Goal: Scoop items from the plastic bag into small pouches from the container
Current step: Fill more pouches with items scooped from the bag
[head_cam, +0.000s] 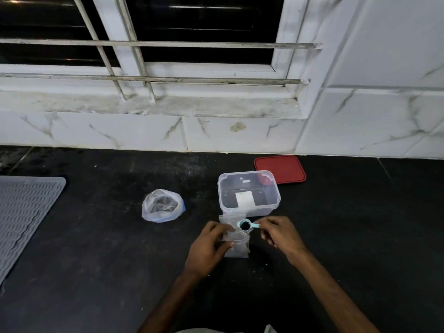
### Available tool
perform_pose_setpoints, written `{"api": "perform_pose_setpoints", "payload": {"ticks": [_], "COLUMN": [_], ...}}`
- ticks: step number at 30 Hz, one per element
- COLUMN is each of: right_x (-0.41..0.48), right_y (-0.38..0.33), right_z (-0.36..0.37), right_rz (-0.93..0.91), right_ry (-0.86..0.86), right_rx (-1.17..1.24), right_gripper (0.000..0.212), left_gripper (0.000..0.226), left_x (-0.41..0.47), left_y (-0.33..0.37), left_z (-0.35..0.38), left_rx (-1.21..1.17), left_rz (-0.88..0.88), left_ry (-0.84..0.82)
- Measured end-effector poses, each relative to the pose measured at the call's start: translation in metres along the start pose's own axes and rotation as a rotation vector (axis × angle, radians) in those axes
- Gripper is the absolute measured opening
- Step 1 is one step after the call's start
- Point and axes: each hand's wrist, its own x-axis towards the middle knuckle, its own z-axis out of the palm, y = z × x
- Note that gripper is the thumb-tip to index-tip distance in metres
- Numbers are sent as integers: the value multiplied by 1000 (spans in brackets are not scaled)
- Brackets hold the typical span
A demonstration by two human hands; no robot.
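Right hand (278, 233): grip clamped, thumb and fingertips pinching the handle end of a small light-blue plastic scoop (246, 224). The scoop is held roughly level, its round bowl pointing toward the left hand; the bowl looks dark inside, contents not identifiable.

Left hand (209, 248): grip clamped on a small clear plastic pouch (236, 248), fingers on its left edge and the thumb curled round lower down. The pouch stands on the desk, and the scoop bowl sits over its upper part. Whether the pouch mouth is open cannot be told.

Just behind the pouch, touching or nearly touching its top edge, stands a clear rectangular plastic container (224, 200), lid off, with a white rectangular patch showing near its front wall; whether that patch is inside or on the wall cannot be told. A flat red rectangular lid (281, 168) lies behind it to the right, close to the wall.

To the left of the container, apart from it, a crumpled translucent plastic bag (162, 207) sits with its mouth open upward; contents greyish, indistinct.

All items rest on a black desk (96, 260). A grey ribbed mat (24, 212) lies at its far left edge. Behind are white marble-pattern wall tiles (372, 116) and a barred window with a stained sill (168, 104).
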Motion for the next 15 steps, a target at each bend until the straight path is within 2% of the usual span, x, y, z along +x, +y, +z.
{"api": "perform_pose_setpoints", "payload": {"ticks": [4,8,15], "right_x": [2,3,3], "right_y": [9,12,14], "right_z": [-3,-3,-12], "right_rz": [-49,-98,-239], "right_ry": [-47,-97,-151], "right_rx": [-92,-159,-282], "right_gripper": [23,22,20], "left_gripper": [14,15,14], "left_x": [1,0,-4], "left_y": [5,8,26], "left_z": [10,17,29], "left_rx": [56,100,168], "left_rz": [-49,-70,-6], "left_ry": [5,56,158]}}
